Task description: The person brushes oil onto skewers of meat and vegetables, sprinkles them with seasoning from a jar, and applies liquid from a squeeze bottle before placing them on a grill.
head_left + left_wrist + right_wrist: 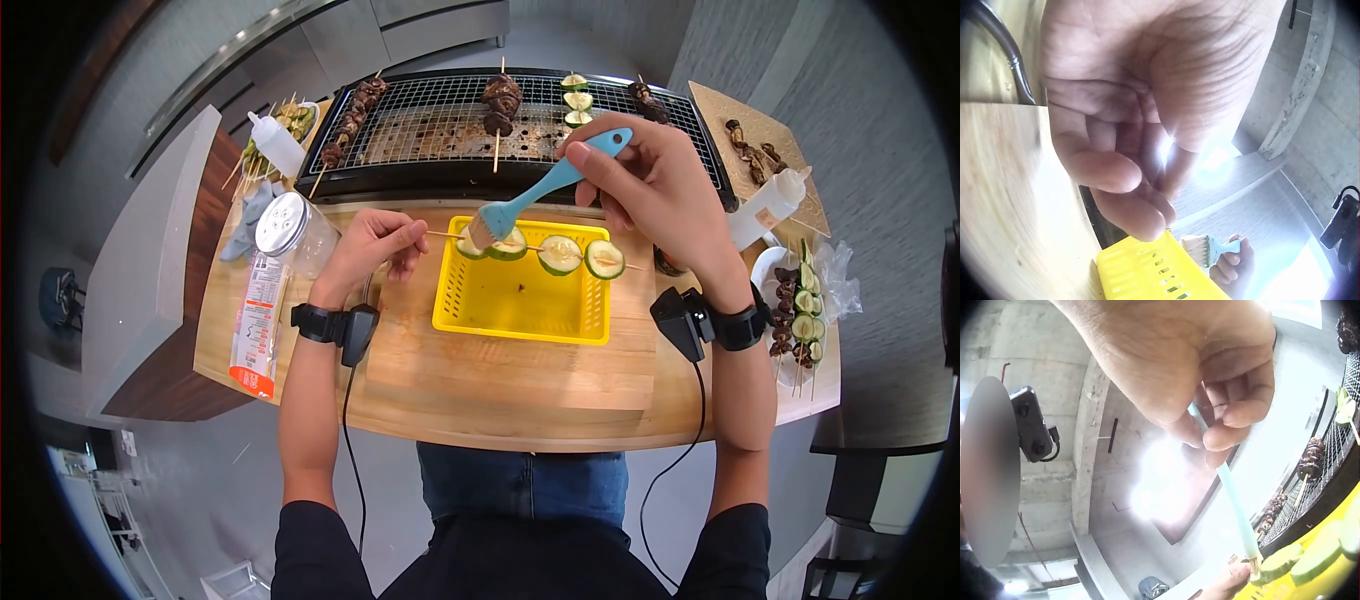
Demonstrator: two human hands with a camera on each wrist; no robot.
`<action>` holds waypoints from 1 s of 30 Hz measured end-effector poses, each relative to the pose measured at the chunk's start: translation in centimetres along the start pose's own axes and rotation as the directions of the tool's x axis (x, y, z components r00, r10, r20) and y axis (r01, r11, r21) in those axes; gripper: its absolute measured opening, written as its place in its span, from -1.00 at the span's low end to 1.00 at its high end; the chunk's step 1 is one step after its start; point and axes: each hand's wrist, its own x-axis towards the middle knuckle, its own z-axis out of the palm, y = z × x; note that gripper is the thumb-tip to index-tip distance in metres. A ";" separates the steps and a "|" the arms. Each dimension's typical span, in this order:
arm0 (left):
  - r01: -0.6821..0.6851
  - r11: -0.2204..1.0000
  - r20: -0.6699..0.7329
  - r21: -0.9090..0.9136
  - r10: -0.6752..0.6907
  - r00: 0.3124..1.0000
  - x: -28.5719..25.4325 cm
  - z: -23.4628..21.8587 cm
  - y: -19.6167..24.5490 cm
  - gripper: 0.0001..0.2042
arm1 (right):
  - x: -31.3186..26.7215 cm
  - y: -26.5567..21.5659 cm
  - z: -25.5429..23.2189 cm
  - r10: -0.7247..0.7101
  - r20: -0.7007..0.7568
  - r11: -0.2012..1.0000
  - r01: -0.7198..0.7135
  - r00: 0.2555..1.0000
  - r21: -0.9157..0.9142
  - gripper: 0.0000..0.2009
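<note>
My left hand [372, 248] pinches the bare end of a wooden skewer threaded with several green-rimmed vegetable slices [559, 256]. The skewer lies level over a yellow plastic basket [520, 333]. In my right hand [655, 185] is a light-blue basting brush [548, 186], gripped by its handle and slanting down to the left. Its pale bristles [482, 234] rest at the slices nearest my left hand. The right wrist view also has the brush handle [1235, 500] between thumb and fingers, its tip at a slice [1275, 565].
Behind the basket stands a grill [430, 125] with meat and vegetable skewers. A shaker jar [300, 235] and a squeeze bottle [276, 147] are at left. At right are another squeeze bottle [768, 208] and a plate of skewers [765, 268]. A wooden board [500, 375] lies under the basket.
</note>
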 end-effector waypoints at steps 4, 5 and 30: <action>-0.008 1.000 0.005 -0.002 0.008 1.000 0.0 0.0 0.0 -0.71 | -0.1 -0.5 0.5 0.032 0.026 0.997 -0.033 0.999 0.063 -0.79; -0.008 1.000 0.001 -0.007 0.008 1.000 -0.1 0.1 0.2 -0.72 | -0.1 -0.5 0.6 0.025 0.049 0.998 -0.028 0.998 0.063 -0.78; -0.084 0.996 -0.027 0.020 0.085 0.996 -0.2 -0.2 0.4 -0.76 | 0.1 0.4 -0.4 0.068 -0.056 0.993 -0.063 0.996 0.100 -0.79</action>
